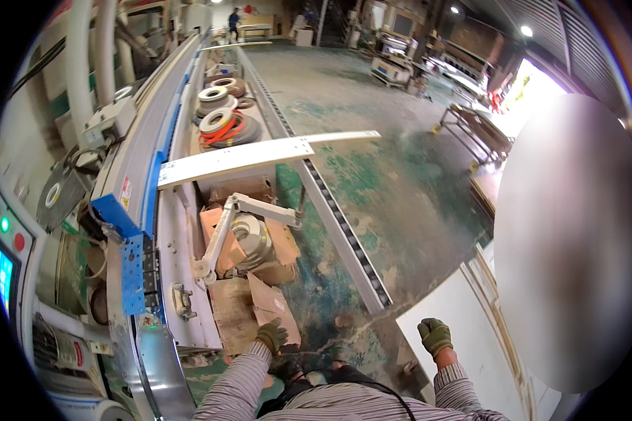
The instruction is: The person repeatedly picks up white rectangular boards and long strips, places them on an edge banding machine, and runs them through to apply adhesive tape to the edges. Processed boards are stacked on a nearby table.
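Note:
My left hand, in an olive work glove, hangs beside a bent cardboard sheet with its fingers apart and nothing in them. My right hand, gloved alike, is curled closed over the left side of a large white panel; nothing shows in its fingers, and I cannot tell whether it touches the panel. Ahead on the left, a long white board lies from the blue-edged machine bed across to a roller rail. Below that board, a jointed white support arm stretches out to the rail.
Cardboard and a grey edging roll lie beneath the support arm. Farther along sit more rolls, one with orange banding. At the far left is a control panel with a lit screen. A metal cart stands to the right; a person is far off.

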Demonstrator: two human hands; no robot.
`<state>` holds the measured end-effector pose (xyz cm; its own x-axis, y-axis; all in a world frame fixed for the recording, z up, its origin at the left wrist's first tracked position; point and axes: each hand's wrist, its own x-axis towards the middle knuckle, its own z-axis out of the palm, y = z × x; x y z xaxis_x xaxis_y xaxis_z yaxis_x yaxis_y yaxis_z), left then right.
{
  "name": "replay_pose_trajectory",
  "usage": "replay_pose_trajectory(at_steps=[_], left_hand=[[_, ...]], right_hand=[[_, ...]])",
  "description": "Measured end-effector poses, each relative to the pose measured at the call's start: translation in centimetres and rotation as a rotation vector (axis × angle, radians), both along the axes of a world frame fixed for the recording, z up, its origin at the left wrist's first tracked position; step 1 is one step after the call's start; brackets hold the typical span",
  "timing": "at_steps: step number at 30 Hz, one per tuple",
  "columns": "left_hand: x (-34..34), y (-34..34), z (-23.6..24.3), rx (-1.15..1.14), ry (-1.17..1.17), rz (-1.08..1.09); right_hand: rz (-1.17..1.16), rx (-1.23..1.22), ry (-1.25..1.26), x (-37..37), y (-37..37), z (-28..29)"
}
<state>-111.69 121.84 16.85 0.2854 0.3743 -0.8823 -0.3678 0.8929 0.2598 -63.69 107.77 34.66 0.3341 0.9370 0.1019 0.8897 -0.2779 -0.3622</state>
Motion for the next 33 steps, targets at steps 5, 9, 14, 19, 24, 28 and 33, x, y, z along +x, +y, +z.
replay_pose_trajectory(at_steps=[5,9,14,19,24,28,33], left_hand=[[6.6,-2.2,-1.4,0.298,0.151,-0.668],[15.9,-5.4,-1.1,0.148,0.216,-0.779],[24.2,-9.7,-0.3,0.039,0.315,-0.839],[31.7,-15.2,1.9,0.164,0.468,-0.912],[37.2,-17.9,-2.5,0.128,0.380,-1.087],[41.7,-22.5,0.0,0.276,0.332,-1.185],[45.9,-22.8,-6.2,0.257,0.108,-1.355]], right_hand=[[-0.162,-0.400,0.185,0.0,-9.8,-3.4],[-0.060,-0.739,0.343,-0.7,-16.5,-6.7],[-0.138,-0.935,0.469,1.2,-24.1,-9.5],[-0.204,-0.856,0.579,6.4,-32.6,-12.3],[-0.327,-0.843,0.645,12.8,-39.2,-16.8],[-0.531,-0.760,0.701,15.6,-44.0,-19.6],[-0.824,-0.517,0.737,16.3,-48.0,-20.2]])
